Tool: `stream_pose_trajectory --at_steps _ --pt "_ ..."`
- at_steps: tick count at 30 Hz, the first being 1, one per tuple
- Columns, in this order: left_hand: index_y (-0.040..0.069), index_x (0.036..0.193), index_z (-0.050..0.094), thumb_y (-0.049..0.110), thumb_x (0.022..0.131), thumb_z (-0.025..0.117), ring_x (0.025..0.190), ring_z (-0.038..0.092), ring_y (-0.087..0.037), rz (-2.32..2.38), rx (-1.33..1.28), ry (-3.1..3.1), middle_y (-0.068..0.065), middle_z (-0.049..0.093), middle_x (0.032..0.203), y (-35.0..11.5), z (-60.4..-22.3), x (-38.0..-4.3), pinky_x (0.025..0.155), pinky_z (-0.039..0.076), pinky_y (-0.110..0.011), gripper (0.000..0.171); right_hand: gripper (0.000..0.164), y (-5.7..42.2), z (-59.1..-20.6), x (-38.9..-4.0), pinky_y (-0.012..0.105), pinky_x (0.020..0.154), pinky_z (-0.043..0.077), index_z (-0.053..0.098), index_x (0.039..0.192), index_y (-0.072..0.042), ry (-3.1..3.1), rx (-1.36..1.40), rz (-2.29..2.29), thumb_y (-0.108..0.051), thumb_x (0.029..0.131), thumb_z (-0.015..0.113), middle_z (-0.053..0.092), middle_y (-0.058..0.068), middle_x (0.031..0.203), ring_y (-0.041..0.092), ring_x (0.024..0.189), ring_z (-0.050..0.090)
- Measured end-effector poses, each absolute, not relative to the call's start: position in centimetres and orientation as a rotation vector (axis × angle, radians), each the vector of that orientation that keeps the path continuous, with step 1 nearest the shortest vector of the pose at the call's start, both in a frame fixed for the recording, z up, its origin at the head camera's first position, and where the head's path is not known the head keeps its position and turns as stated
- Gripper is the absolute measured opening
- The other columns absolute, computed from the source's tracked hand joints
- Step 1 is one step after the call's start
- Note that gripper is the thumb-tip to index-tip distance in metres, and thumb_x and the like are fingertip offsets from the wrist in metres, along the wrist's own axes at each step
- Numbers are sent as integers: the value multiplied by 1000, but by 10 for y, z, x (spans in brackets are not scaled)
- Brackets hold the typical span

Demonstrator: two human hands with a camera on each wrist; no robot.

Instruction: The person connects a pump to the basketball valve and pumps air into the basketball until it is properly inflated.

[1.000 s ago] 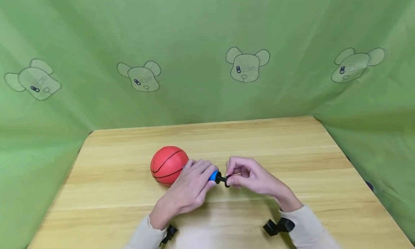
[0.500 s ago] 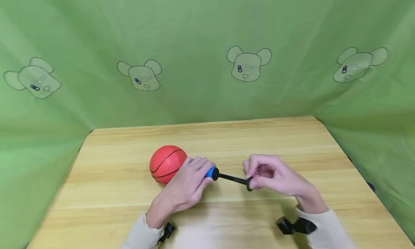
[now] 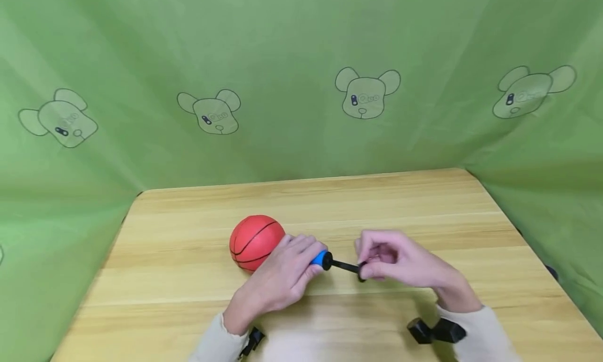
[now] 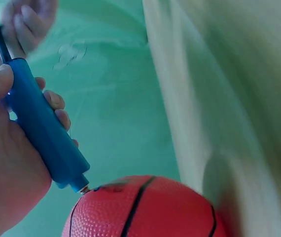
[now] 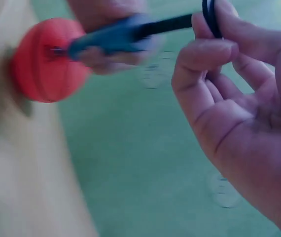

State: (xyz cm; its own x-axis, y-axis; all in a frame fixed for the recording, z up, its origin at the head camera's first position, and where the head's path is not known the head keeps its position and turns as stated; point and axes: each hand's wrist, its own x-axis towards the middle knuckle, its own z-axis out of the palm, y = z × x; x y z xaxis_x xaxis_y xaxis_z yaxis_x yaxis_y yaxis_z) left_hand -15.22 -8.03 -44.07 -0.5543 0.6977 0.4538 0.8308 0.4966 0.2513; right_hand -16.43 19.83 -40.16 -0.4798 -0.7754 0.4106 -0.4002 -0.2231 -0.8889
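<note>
A red basketball (image 3: 256, 241) with black seams sits on the wooden table. Beside it my left hand (image 3: 285, 278) grips the blue barrel of a hand pump (image 4: 47, 128), fingers wrapped round it. In the left wrist view the pump's metal needle (image 4: 84, 189) meets the ball's surface. My right hand (image 3: 400, 260) pinches the black handle (image 3: 362, 272) at the pump's other end between thumb and fingers. Part of the black rod (image 3: 345, 266) shows between the barrel and the handle.
The wooden table (image 3: 188, 309) carries the ball and lies beneath both hands. A green curtain (image 3: 292, 142) with printed bear heads hangs behind it and along both sides. Black wrist cameras (image 3: 435, 331) sit below the sleeves.
The right hand first drew the pump handle out to the right, lengthening the visible rod. Since half a second ago, less rod shows. The left hand keeps its grip on the barrel.
</note>
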Motion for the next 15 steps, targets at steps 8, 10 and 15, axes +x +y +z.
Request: stream_pose_trajectory --at_steps 8,10,15 --pt "17 111 53 38 111 37 93 47 -13 -588 -1222 -2461 6 51 102 -83 -434 -154 87 34 -33 26 31 209 -395 -157 28 43 38 58 100 -1 1769 -1474 -1834 26 85 61 48 9 79 21 58 43" --pt "16 110 53 38 111 37 90 46 -14 -553 -1205 -2469 6 50 100 -82 -434 -153 85 33 -33 27 30 195 -406 -159 27 46 43 60 98 -6 1905 -1360 -1817 22 86 64 54 8 80 22 57 47" --pt "17 109 51 40 111 35 89 45 -13 -549 -1207 -2468 7 48 97 -82 -436 -150 85 33 -33 28 21 171 -423 -167 31 50 48 60 97 -8 1964 -1170 -1803 12 92 66 60 12 83 24 58 53"
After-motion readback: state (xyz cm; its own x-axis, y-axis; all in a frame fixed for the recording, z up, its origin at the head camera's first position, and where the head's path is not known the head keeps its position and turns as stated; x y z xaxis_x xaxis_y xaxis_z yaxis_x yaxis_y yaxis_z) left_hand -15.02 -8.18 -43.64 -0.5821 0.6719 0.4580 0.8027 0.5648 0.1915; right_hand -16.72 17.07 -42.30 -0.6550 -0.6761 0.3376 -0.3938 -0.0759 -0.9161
